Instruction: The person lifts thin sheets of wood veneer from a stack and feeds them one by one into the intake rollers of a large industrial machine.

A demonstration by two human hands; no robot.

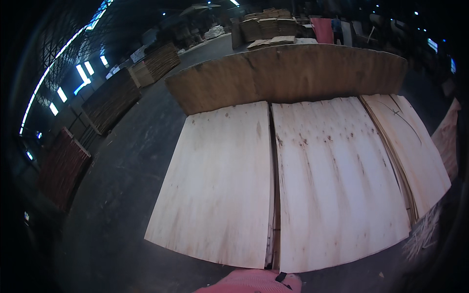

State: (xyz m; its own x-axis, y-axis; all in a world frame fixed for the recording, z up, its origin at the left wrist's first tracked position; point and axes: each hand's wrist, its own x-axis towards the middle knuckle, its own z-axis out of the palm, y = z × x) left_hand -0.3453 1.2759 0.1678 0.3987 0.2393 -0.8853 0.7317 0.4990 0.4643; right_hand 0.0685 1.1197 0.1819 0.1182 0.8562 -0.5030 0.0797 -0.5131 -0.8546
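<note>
Neither of my hands shows in the head view. Pink fabric [254, 282] with a small black strap, apparently my clothing, rises from the lower edge by the near end of the wood sheets. A pale wood veneer sheet [220, 180] lies flat on the left. Beside it, across a narrow dark gap, lies a second veneer sheet [337, 190] with dark knots and brown streaks. Farther right is a stack of veneer [415, 151] with a thin curved sliver on top. Behind them a brown wooden board [293, 73] stands on its long edge.
Dark concrete floor [117, 195] runs along the left. Stacked sheets [112, 102] and a reddish stack [61, 171] stand beyond it. More piles [268, 27] and a pink cloth [322, 30] are at the back. Loose wood strips [422, 234] litter the floor at right.
</note>
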